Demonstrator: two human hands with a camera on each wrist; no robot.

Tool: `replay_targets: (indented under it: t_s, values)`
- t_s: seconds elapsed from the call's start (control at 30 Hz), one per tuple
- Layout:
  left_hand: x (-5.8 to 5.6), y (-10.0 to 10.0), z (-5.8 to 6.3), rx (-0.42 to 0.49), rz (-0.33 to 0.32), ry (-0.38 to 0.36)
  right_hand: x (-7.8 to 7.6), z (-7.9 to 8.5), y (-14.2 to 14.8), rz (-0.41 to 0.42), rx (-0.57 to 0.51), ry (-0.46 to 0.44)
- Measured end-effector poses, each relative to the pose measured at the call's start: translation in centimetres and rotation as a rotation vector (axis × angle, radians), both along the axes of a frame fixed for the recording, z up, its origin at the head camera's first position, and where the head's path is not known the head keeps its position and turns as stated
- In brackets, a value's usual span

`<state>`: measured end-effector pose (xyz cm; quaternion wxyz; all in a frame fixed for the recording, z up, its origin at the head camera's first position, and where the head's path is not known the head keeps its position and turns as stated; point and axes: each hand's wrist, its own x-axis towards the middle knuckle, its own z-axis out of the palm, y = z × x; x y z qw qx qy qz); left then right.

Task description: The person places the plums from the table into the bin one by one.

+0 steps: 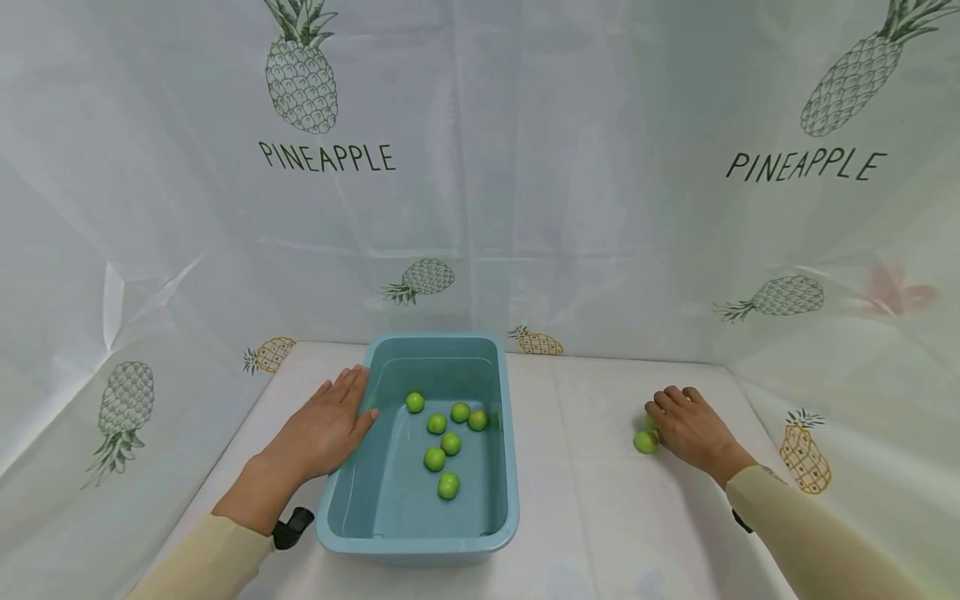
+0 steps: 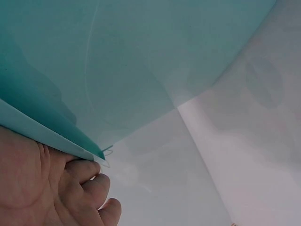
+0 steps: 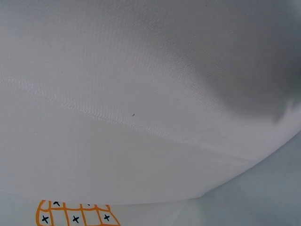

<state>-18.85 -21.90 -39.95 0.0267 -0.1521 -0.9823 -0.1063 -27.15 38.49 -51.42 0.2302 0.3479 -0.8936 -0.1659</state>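
My left hand rests along the left rim of a blue plastic bin, its fingers fairly straight and the thumb reaching over the inner side. From below, the left wrist view shows the palm and fingers against the bin's edge. Inside the bin lie several small round green limes. At the right of the table, my right hand curls its fingers over a partly hidden lime. Another lime sits beside it, near the thumb. The right wrist view shows neither that hand nor the limes.
A white cloth covers the table. White curtains printed with pineapples rise behind it and along both sides. Between the bin and my right hand lies a stretch of tabletop. In the right wrist view an orange pineapple print shows below the cloth's edge.
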Motion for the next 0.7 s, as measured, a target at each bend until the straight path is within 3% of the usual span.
replay_targets:
  t_s: [0.2,0.47,0.7]
  values:
    - [0.0,0.1,0.0,-0.01,-0.002,0.009,-0.2,0.4,0.6,-0.069,-0.034,0.059]
    - [0.1,0.0,0.1,-0.011,-0.007,0.013,-0.3,1.5,0.2,-0.046,-0.077,0.103]
    - [0.1,0.0,0.1,-0.025,-0.005,0.012,-0.3,3.2,-2.0,-0.044,-0.118,0.105]
